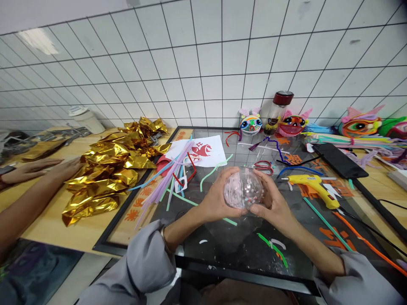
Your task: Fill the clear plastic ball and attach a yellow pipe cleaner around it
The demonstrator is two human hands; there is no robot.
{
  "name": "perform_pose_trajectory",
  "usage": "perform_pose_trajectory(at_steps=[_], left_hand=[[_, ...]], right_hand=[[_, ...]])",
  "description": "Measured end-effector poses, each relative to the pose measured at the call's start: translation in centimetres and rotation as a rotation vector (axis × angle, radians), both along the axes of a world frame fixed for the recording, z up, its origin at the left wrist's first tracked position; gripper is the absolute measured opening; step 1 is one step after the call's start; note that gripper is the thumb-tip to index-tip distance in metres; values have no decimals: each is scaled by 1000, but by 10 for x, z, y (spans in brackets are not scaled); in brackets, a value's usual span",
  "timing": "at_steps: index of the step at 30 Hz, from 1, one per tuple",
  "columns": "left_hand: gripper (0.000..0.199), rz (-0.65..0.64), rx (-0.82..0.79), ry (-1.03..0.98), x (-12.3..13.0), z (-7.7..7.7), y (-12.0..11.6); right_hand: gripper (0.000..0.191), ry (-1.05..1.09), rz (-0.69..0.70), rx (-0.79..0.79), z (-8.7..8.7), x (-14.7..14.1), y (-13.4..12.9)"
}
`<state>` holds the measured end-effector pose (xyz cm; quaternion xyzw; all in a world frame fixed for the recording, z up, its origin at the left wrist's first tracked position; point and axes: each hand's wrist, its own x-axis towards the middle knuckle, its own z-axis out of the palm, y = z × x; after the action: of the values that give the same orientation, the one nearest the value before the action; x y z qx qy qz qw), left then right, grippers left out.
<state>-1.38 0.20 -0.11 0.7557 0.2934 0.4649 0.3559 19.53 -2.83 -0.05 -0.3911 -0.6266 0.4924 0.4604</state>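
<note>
Between my two hands is a clear round ball (243,189), held above the black framed board (219,250). Its left half looks pinkish white and streaked, and small coloured bits show in the right half. My left hand (217,197) is curled round the left side, fingers on top and thumb beneath. From the right, my right hand (274,203) grips the ball with its thumb at the lower front. Red-handled scissors (263,167) lie just behind the ball. A yellow glue gun (313,188) rests to the right of my right hand.
Gold foil (108,161) is heaped at left, beside another person's hands (60,171). Purple pipe cleaners (165,173) lie near a white sheet with a red print (213,148). Decorated balls (250,123), a bottle (278,114) and a black phone (341,160) are further back.
</note>
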Motion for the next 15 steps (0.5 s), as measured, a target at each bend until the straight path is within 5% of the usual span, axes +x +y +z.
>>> perform_pose_trajectory(at_steps=[4, 15], left_hand=[[103, -75, 123, 96, -4, -2, 1], [94, -65, -27, 55, -9, 11, -7]], right_hand=[[95, -13, -68, -71, 2, -4, -2], [86, 48, -28, 0, 8, -3, -4]])
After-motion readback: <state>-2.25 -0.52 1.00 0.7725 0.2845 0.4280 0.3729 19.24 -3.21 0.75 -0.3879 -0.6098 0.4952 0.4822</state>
